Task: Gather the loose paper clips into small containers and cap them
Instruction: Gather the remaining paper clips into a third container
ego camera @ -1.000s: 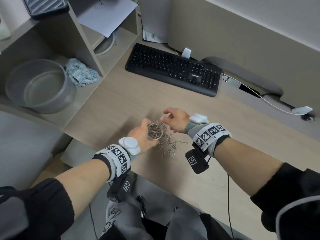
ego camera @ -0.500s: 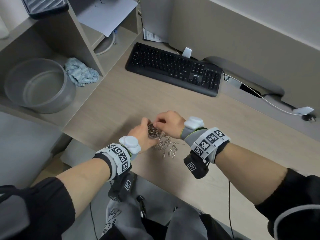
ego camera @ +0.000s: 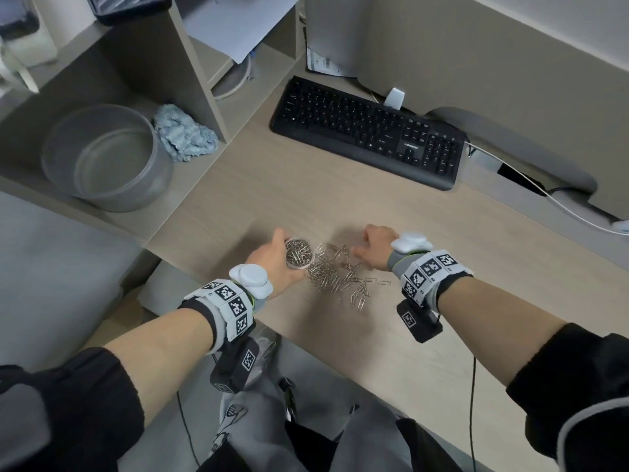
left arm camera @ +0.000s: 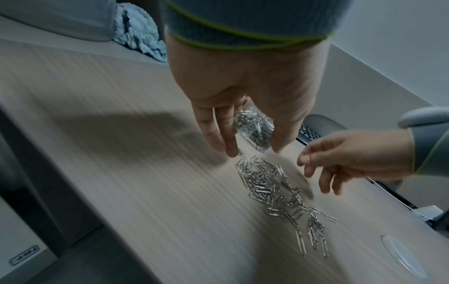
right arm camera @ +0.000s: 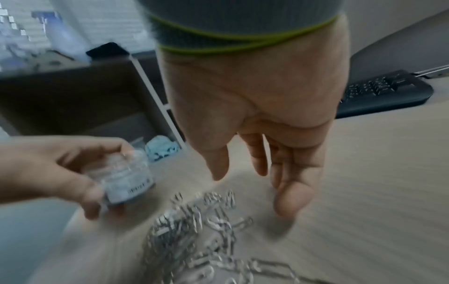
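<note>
A small clear container (ego camera: 299, 252), nearly full of paper clips, is held in the left hand (ego camera: 272, 265), fingers curled round its wall, just above the counter (ego camera: 442, 335). The loose paper clips (ego camera: 340, 275) lie heaped beside it. The right hand (ego camera: 372, 247) hovers empty, fingers relaxed. Small pinches are advised; the container's mouth should be kept level.

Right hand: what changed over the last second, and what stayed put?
The right hand was over the container half a second ago; it has drawn back to its own side, fingers loose and holding nothing, beside the paper clips loose on the desk. The left hand still grips the container, uncapped and holding clips. The keyboard has not moved.
</note>
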